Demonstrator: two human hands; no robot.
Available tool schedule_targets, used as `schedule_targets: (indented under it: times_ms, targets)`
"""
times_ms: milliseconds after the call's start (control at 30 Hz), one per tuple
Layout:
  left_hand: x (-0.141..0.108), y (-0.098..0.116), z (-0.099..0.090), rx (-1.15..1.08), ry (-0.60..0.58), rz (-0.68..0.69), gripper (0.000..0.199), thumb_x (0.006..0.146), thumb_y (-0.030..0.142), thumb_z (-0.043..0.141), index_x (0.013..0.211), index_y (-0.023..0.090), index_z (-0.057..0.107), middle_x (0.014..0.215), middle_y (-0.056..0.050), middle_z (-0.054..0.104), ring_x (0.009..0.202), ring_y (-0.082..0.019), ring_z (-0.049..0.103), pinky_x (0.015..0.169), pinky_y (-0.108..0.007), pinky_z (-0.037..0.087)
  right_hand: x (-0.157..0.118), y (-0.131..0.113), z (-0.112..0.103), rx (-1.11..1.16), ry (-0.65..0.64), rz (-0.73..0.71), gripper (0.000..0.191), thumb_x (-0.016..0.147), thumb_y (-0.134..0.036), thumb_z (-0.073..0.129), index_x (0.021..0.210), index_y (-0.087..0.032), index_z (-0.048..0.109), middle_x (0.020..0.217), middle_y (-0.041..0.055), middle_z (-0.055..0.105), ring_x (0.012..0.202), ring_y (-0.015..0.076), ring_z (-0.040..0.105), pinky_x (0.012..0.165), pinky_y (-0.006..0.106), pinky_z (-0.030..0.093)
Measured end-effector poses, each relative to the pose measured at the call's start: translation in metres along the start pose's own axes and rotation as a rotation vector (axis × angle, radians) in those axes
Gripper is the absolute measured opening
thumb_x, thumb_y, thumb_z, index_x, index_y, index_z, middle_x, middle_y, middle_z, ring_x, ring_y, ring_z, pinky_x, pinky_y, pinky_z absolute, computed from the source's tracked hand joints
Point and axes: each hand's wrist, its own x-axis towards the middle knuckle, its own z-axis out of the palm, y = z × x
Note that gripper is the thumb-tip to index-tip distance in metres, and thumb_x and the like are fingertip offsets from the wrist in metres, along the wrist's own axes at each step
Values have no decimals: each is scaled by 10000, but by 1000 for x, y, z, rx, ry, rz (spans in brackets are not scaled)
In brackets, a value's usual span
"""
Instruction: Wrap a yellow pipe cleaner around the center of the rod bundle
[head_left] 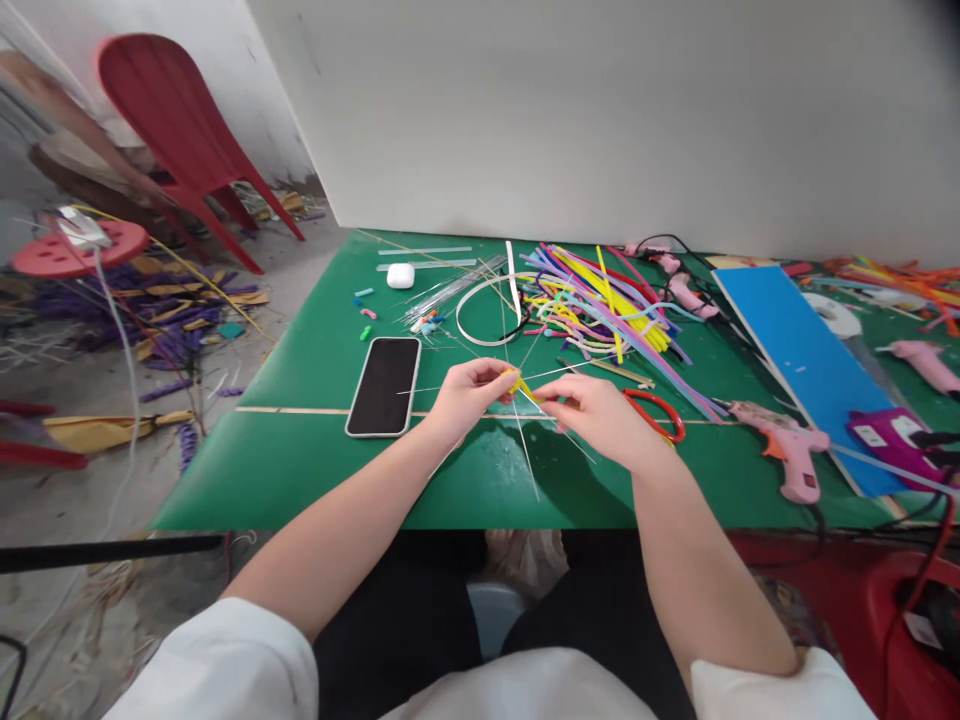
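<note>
Over the green table, my left hand [476, 395] pinches thin wires where they cross, with a yellow pipe cleaner [523, 388] at its fingertips. The pale wires [527, 450] spread outward from that point like spokes. Close on the right, my right hand [589, 408] has thumb and fingers closed on the free end of the yellow pipe cleaner. Its exact grip is partly hidden by the fingers. Beyond both hands lies a loose heap of coloured pipe cleaners [600, 300]. Red-handled scissors [664, 418] rest beside my right wrist.
Left on the table [300, 470] are a phone [384, 388] and a white earbud case [400, 276]. A white band [469, 330] and wire bundle [457, 292] lie behind. Rightward are a pink glue gun [791, 455] and a blue board [780, 340]. A person sits near a red chair [161, 110].
</note>
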Motion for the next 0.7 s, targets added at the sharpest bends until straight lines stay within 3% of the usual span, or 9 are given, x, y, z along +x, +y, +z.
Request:
schedule_targets:
  times_ms: [100,233,367,500,700]
  targets:
    - [1,-1,-1,6,12,-2,238,647,325,696,743,118,629,601,7,595,548,-89,539,573,-237,453,-4,-7,-2,-259,86,-93,140,806,-231,528,797,-209,666,802,17,653,697,147,591,628,270,425]
    - [2,-3,-2,23,10,17,242,655,337,690,741,120,625,596,5,588,550,-94,540,577,-242,455,-10,-16,1,-485,188,-152,187,849,-262,484,774,-194,642,759,22,635,687,141,565,599,258,374]
    - [4,-6,-3,25,12,36,235,661,338,684,742,126,624,606,7,594,548,-91,539,575,-241,449,-13,-24,7,-695,238,-297,210,861,-213,459,748,-172,631,704,45,619,735,168,531,599,277,340]
    - [4,-7,-4,47,20,49,209,666,327,676,725,132,628,598,8,592,548,-90,532,571,-237,444,-12,-26,11,-798,181,-412,206,857,-157,443,768,-155,629,695,66,602,762,191,489,646,308,334]
    - [4,-6,-3,149,17,8,152,650,276,673,699,137,635,565,20,580,512,-82,512,520,-216,418,-3,-34,4,-870,99,-466,180,834,-122,467,728,-158,609,701,55,601,776,191,481,653,318,317]
